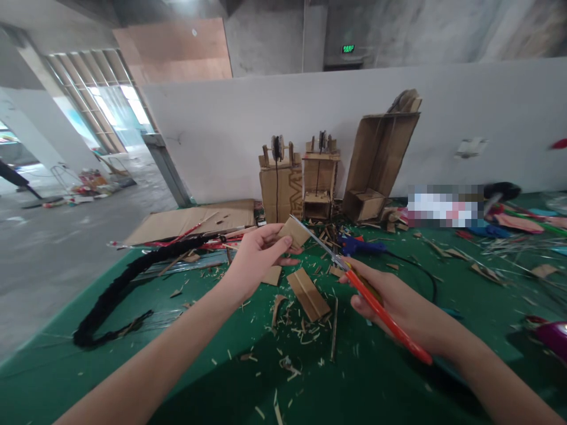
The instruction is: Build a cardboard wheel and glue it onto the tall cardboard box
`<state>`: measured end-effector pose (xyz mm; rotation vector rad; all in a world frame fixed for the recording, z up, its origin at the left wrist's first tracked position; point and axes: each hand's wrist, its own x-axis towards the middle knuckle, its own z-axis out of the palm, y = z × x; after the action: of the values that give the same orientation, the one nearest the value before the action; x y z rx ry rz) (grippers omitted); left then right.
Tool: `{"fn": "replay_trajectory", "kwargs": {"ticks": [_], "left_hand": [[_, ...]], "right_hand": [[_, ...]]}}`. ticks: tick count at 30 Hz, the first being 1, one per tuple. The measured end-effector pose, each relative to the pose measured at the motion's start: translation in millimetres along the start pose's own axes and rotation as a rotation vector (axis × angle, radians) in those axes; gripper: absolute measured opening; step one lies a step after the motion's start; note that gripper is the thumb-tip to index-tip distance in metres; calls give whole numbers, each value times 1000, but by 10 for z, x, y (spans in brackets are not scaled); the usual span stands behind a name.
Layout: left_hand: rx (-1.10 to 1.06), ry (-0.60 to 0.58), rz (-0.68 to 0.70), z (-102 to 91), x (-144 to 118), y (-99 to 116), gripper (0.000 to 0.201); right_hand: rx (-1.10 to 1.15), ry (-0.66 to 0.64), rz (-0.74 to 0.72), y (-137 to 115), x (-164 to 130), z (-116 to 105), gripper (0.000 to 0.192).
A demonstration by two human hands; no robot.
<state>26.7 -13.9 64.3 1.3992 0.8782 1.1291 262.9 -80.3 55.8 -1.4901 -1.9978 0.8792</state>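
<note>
Daylight from left windows point(110, 100), wide-angle edge warp, slight blur.

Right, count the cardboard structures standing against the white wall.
3: a left cardboard stand, a middle cardboard frame beside it, and a tall open box leaning at right. Smaller ones may hide among the scraps.

Craft workshop: cardboard scraps point(305, 330), concrete hall point(53, 248)

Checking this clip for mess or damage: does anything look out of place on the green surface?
Yes. Cardboard scraps litter the green surface below the left hand, which holds a cardboard piece against the scissors in the right hand. A tall cardboard box leans against the wall.
</note>
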Motion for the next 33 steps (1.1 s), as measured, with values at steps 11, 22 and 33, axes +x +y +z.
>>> {"fn": "replay_trajectory", "kwargs": {"ticks": [11,22,33], "left_hand": [[60,-33,14,16,-25,23,23],[20,-33,6,-2,-14,5,23],[-17,-86,-21,43,-34,-22,18]], "right_hand": [[-287,-34,23,93,61,-5,60],[-527,86,-84,123,101,53,55],[-759,226,-248,227,130,107,51]]}}
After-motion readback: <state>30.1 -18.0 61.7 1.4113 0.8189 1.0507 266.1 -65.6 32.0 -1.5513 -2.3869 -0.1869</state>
